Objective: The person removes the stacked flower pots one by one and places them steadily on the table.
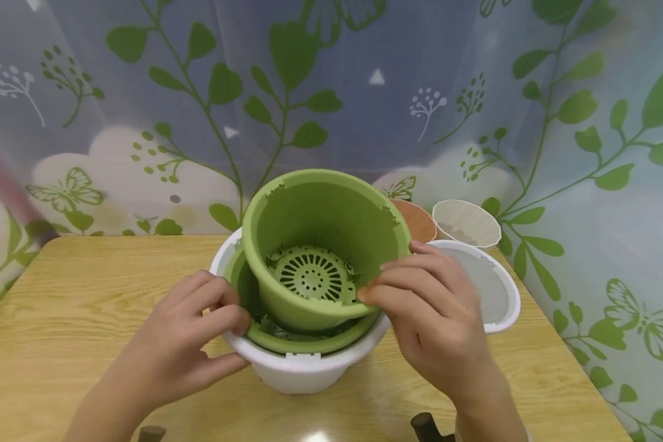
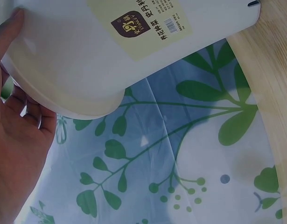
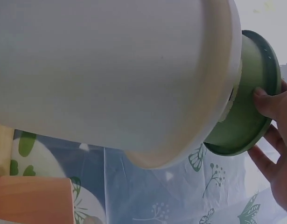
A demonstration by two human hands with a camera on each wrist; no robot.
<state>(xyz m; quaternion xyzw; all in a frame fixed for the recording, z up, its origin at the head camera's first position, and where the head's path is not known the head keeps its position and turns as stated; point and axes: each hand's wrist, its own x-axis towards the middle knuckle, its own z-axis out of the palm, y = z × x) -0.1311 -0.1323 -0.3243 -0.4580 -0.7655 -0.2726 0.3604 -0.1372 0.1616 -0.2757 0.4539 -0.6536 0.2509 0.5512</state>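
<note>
A green flowerpot (image 1: 326,212) with a slotted base sits tilted in the mouth of another green flowerpot (image 1: 304,345). Both are nested in a white flowerpot (image 1: 298,376) standing on the table. My left hand (image 1: 179,337) grips the left of the white pot's rim, thumb below and fingers over the edge. In the left wrist view, a printed label (image 2: 148,28) shows on the white pot's side. My right hand (image 1: 436,313) pinches the upper green pot's rim at the right. From the right wrist view, that green pot (image 3: 243,105) sticks out above the white rim.
Behind my right hand, a white-rimmed pot (image 1: 503,307) stands on the wooden table (image 1: 105,307). An orange pot (image 1: 417,218) and a cream pot (image 1: 466,222) are farther back. A leaf-patterned curtain (image 1: 376,123) hangs along the table's back and right sides.
</note>
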